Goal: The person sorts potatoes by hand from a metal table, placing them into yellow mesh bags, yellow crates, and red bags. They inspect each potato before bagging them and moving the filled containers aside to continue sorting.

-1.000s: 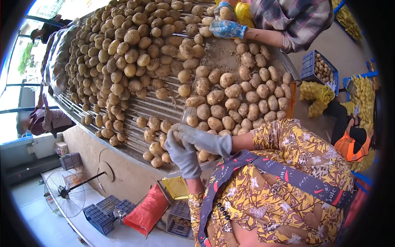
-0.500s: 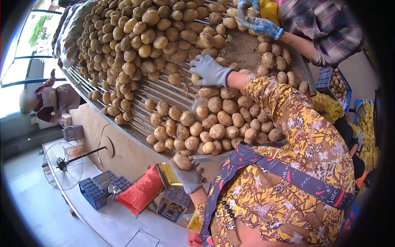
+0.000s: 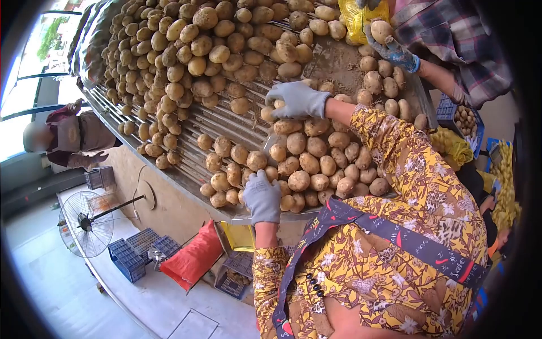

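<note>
Grey gloves cover both my hands. My left hand (image 3: 262, 196) is palm down at the near edge of the sorting table, its fingers curled over a potato (image 3: 271, 173) in the loose group there. Farther up, my right hand (image 3: 299, 100) has its fingers closed around a potato (image 3: 267, 114), partly hidden by the glove. Brown, soil-marked potatoes (image 3: 309, 164) lie packed together between my two arms. Beyond my fingers, the slatted metal table (image 3: 226, 125) shows its bars, and a large heap of potatoes (image 3: 175, 73) covers its far part.
A co-worker's gloved hand (image 3: 389, 50) holds a potato (image 3: 381, 31) beside a yellow mesh bag (image 3: 358, 21). Another person (image 3: 70, 135) stands beyond the table. A fan (image 3: 84, 223), blue crates (image 3: 126, 260) and a red sack (image 3: 195, 257) are on the left.
My left hand has turned over and moved from below the table edge, where it held a potato, up onto the potatoes. My right hand shifted slightly. The co-worker's hand now holds a potato.
</note>
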`<state>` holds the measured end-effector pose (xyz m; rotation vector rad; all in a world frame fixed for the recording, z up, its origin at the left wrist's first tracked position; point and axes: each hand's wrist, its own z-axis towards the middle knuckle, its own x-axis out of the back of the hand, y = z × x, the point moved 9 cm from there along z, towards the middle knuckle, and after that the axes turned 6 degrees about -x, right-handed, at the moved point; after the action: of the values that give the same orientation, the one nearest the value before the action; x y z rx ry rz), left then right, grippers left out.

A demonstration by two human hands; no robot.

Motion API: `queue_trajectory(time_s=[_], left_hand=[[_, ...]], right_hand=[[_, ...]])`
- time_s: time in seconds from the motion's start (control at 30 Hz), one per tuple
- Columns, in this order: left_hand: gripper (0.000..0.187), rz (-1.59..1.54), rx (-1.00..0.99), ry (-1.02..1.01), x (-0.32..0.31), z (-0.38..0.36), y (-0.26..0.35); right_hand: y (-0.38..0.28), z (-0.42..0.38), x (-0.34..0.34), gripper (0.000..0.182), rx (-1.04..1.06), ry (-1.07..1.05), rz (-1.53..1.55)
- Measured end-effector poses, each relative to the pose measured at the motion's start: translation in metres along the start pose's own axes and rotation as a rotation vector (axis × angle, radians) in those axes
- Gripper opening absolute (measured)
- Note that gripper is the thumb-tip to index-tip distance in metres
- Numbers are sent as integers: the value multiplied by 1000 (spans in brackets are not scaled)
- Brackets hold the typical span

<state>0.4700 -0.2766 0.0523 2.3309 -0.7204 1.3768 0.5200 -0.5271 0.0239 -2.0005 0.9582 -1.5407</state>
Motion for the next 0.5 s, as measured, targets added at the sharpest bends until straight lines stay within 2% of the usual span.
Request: queue_trajectory(time_s=[0.03,0.07,0.13,0.17,0.23,0.33,0.4,0.5], left_hand=[[38,13,-14,12,-3,0,0],[38,15,-16,4,-3,-1,-4],[43,24,-7,-11,-6,1,-3],[43,35,1,-15,-7,1,-4],[45,85,-16,-66,-13,6,-2],[45,72,-64,-101,-11,8,1],[46,66,-52,-109,-12,5,2],[50,33,-45,-72,-9,7,5]], right_hand=[[2,10,-5,46,79,88,122],[-10,15,-8,46,73,85,127],[-56,24,1,31,306,307,-53],[-66,36,-10,31,311,307,-39],[-76,69,-51,38,210,141,-303],[-84,100,-61,35,114,60,-422],[-79,115,-68,27,172,186,-501],[-79,115,-77,27,166,181,-593]])
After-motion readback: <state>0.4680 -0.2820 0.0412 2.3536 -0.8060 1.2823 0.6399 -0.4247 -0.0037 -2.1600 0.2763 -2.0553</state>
